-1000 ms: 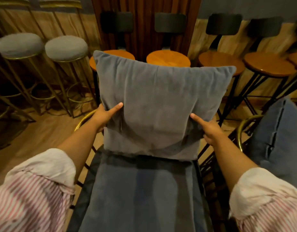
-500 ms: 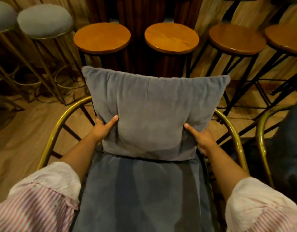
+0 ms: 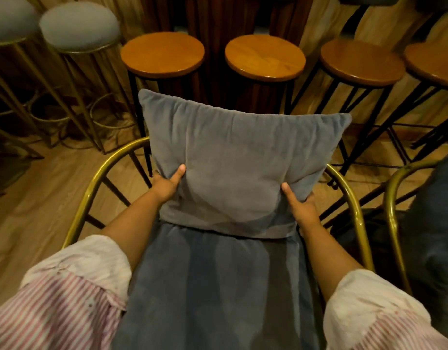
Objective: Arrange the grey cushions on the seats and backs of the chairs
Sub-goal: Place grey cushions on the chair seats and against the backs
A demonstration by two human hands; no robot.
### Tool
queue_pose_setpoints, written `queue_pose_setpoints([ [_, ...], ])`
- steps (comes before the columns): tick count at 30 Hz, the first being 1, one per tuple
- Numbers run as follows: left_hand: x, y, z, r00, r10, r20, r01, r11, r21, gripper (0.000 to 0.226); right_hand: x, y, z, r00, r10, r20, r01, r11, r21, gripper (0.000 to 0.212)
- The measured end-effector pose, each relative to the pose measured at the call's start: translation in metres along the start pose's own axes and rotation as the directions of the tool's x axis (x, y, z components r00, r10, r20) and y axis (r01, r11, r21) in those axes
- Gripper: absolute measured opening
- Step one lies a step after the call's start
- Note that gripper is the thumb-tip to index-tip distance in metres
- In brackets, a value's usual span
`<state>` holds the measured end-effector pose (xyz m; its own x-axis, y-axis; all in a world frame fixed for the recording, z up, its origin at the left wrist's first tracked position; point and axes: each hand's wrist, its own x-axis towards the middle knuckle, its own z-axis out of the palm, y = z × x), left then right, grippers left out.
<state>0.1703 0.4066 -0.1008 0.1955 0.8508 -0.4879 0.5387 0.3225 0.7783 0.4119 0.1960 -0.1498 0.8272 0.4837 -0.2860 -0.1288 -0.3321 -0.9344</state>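
Note:
A square grey back cushion [image 3: 233, 157] stands upright at the rear of a gold-framed chair [image 3: 91, 188], its lower edge resting on the grey seat cushion [image 3: 212, 286]. My left hand [image 3: 167, 183] grips the back cushion's lower left side, thumb on its front. On the lower right side my right hand [image 3: 301, 205] holds it the same way. A second gold-framed chair [image 3: 392, 198] with a dark grey cushion [image 3: 439, 223] is at the right edge, partly cut off.
Several round wooden stools [image 3: 162, 53] with black legs stand in a row just behind the chair. Two grey-padded stools [image 3: 79, 26] with gold legs are at the far left. The wooden floor [image 3: 36, 198] shows to the left of the chair.
The back cushion has come down and settled against the chair's back, both hands still on its sides. The camera has tilted downward, so the chair's gold frame now shows.

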Motion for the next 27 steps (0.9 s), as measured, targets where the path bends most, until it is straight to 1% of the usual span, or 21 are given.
queue_pose_setpoints([
  [2, -0.021, -0.003, 0.0, 0.998, 0.019, 0.057, -0.02, 1.0, 0.01, 0.095, -0.014, 0.005, -0.006, 0.998, 0.048, 0.047, -0.046, 0.998, -0.051, 0.086],
  [3, -0.032, -0.006, 0.0, 0.994, 0.032, 0.109, -0.036, 0.998, 0.043, 0.089, -0.021, 0.006, -0.009, 0.993, 0.07, 0.099, -0.06, 0.994, -0.095, 0.085],
  [4, -0.047, -0.009, -0.003, 0.985, 0.039, 0.167, -0.055, 0.994, 0.09, 0.084, -0.03, 0.01, -0.013, 0.98, 0.1, 0.172, -0.072, 0.984, -0.161, 0.083],
  [6, -0.077, -0.017, -0.007, 0.956, 0.056, 0.289, -0.107, 0.981, 0.162, 0.083, -0.057, 0.009, -0.021, 0.927, 0.199, 0.319, -0.069, 0.924, -0.375, 0.083],
  [7, -0.094, -0.019, -0.008, 0.941, 0.066, 0.333, -0.132, 0.974, 0.182, 0.083, -0.073, 0.006, -0.026, 0.9, 0.234, 0.368, -0.037, 0.881, -0.471, 0.079],
  [9, -0.129, -0.019, -0.012, 0.926, 0.077, 0.37, -0.175, 0.955, 0.238, 0.083, -0.106, -0.009, -0.037, 0.887, 0.239, 0.394, 0.006, 0.849, -0.528, 0.066],
  [11, -0.171, -0.017, -0.015, 0.917, 0.091, 0.389, -0.231, 0.915, 0.332, 0.088, -0.143, -0.025, -0.051, 0.904, 0.175, 0.389, 0.059, 0.852, -0.521, 0.065],
  [13, -0.211, -0.017, -0.018, 0.897, 0.119, 0.427, -0.296, 0.877, 0.379, 0.092, -0.186, -0.042, -0.068, 0.912, 0.085, 0.4, 0.148, 0.844, -0.516, 0.064],
  [14, -0.233, -0.018, -0.019, 0.884, 0.142, 0.445, -0.336, 0.854, 0.396, 0.091, -0.208, -0.045, -0.08, 0.917, 0.035, 0.397, 0.19, 0.838, -0.511, 0.064],
  [16, -0.272, -0.022, -0.015, 0.859, 0.188, 0.476, -0.405, 0.818, 0.408, 0.084, -0.252, -0.052, -0.106, 0.927, -0.052, 0.372, 0.25, 0.826, -0.506, 0.064],
  [19, -0.324, -0.019, -0.001, 0.805, 0.248, 0.539, -0.502, 0.77, 0.395, 0.082, -0.305, -0.059, -0.15, 0.937, -0.158, 0.31, 0.31, 0.786, -0.536, 0.055],
  [23, -0.392, -0.014, 0.029, 0.71, 0.264, 0.653, -0.596, 0.719, 0.357, 0.078, -0.354, -0.048, -0.216, 0.967, -0.169, 0.19, 0.25, 0.77, -0.587, 0.063],
  [26, -0.44, -0.014, 0.065, 0.622, 0.275, 0.734, -0.673, 0.667, 0.32, 0.08, -0.383, -0.032, -0.271, 0.986, -0.149, 0.075, 0.165, 0.816, -0.554, 0.07],
  [27, -0.456, -0.015, 0.079, 0.599, 0.272, 0.753, -0.691, 0.651, 0.315, 0.079, -0.393, -0.028, -0.289, 0.987, -0.152, 0.045, 0.151, 0.816, -0.558, 0.07],
])
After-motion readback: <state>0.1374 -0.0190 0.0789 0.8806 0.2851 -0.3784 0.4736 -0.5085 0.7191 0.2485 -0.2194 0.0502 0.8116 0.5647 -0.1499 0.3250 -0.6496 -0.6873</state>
